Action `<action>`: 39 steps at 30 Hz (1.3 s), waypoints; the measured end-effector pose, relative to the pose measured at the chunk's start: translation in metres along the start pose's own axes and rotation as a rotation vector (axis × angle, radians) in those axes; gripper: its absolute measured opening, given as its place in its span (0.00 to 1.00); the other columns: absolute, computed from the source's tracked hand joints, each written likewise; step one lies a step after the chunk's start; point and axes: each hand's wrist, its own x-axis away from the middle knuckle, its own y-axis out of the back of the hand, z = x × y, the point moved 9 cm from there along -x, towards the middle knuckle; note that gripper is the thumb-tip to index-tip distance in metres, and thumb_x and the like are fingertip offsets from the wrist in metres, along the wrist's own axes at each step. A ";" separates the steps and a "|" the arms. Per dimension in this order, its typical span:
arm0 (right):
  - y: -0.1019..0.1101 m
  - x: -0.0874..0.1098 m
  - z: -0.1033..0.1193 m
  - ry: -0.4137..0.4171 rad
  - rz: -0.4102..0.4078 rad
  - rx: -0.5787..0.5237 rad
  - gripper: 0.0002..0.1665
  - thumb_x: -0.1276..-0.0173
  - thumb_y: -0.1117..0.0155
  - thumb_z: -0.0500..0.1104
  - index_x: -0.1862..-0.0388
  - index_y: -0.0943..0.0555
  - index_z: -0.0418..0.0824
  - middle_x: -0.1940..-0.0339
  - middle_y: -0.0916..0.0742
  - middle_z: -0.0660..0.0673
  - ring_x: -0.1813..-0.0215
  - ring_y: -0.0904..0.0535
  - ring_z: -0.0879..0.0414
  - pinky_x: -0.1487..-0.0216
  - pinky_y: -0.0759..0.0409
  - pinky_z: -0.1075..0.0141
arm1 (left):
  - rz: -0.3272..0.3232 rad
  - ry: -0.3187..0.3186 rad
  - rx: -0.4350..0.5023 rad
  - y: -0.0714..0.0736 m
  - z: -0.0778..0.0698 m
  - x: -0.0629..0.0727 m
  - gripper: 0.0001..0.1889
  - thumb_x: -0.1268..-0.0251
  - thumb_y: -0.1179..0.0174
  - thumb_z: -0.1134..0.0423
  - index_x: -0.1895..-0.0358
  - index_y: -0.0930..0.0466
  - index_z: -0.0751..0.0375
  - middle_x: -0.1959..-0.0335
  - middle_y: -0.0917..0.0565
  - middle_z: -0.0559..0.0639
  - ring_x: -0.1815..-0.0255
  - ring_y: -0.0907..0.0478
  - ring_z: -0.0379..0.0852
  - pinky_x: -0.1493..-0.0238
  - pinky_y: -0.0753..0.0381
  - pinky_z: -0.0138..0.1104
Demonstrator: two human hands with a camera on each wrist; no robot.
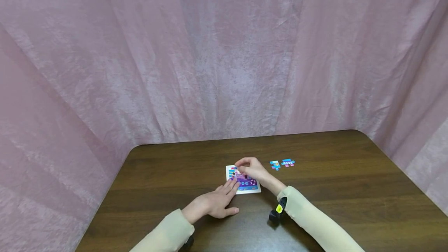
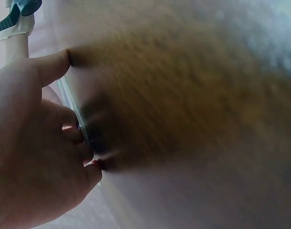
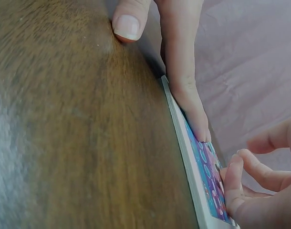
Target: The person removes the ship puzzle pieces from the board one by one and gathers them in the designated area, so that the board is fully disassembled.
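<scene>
A jigsaw puzzle (image 1: pixel 247 186) with a white frame and a purple, pink and blue picture lies flat on the table. My left hand (image 1: pixel 219 202) rests its outstretched fingers on the near left of the picture, thumb apart on the wood. The left wrist view shows those fingers (image 2: pixel 71 136) over the frame's edge. Above the far right part of the puzzle, my right hand (image 1: pixel 254 169) has bent fingers. In the right wrist view its thumb and fingertips (image 3: pixel 235 164) are close together at the picture's surface; whether a piece is between them is hidden.
Two loose puzzle pieces, one blue and orange (image 1: pixel 275 165) and one blue and purple (image 1: pixel 288 162), lie to the right of the frame. The brown wooden table (image 1: pixel 350 189) ends at a pink curtain (image 1: pixel 224 69) behind it. A black device (image 1: pixel 276 215) is on my right wrist.
</scene>
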 end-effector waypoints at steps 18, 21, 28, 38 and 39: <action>-0.002 -0.006 0.002 0.047 -0.051 0.231 0.13 0.41 0.36 0.32 0.56 0.16 0.33 0.66 0.13 0.44 0.65 0.21 0.59 0.63 0.24 0.70 | -0.013 -0.003 -0.016 0.004 -0.005 0.003 0.42 0.28 0.52 0.42 0.23 0.56 0.63 0.20 0.57 0.57 0.19 0.59 0.53 0.23 0.46 0.45; -0.004 -0.005 0.009 0.107 -0.045 0.321 0.10 0.44 0.33 0.32 0.62 0.16 0.35 0.71 0.16 0.47 0.69 0.23 0.60 0.64 0.25 0.69 | -0.013 -0.002 -0.019 0.004 -0.004 0.004 0.42 0.28 0.52 0.42 0.23 0.56 0.63 0.20 0.56 0.57 0.19 0.58 0.53 0.23 0.46 0.45; -0.008 -0.007 0.014 0.132 -0.021 0.400 0.10 0.46 0.27 0.35 0.64 0.15 0.37 0.73 0.17 0.48 0.70 0.26 0.62 0.65 0.28 0.69 | -0.007 0.003 -0.024 0.002 -0.003 0.003 0.42 0.28 0.53 0.41 0.23 0.56 0.62 0.20 0.56 0.57 0.19 0.59 0.52 0.23 0.46 0.45; 0.000 -0.008 0.006 0.090 -0.023 0.220 0.07 0.41 0.32 0.33 0.65 0.21 0.35 0.73 0.16 0.45 0.72 0.24 0.61 0.70 0.27 0.70 | -0.006 0.003 -0.039 0.001 -0.002 0.002 0.42 0.28 0.53 0.41 0.22 0.56 0.61 0.20 0.56 0.56 0.19 0.59 0.52 0.23 0.46 0.44; 0.000 -0.008 0.005 0.082 -0.015 0.183 0.06 0.39 0.33 0.34 0.64 0.21 0.34 0.74 0.17 0.45 0.73 0.25 0.61 0.71 0.28 0.70 | -0.002 0.003 -0.037 0.001 -0.002 0.002 0.42 0.28 0.53 0.41 0.22 0.57 0.61 0.20 0.56 0.56 0.19 0.59 0.52 0.23 0.46 0.44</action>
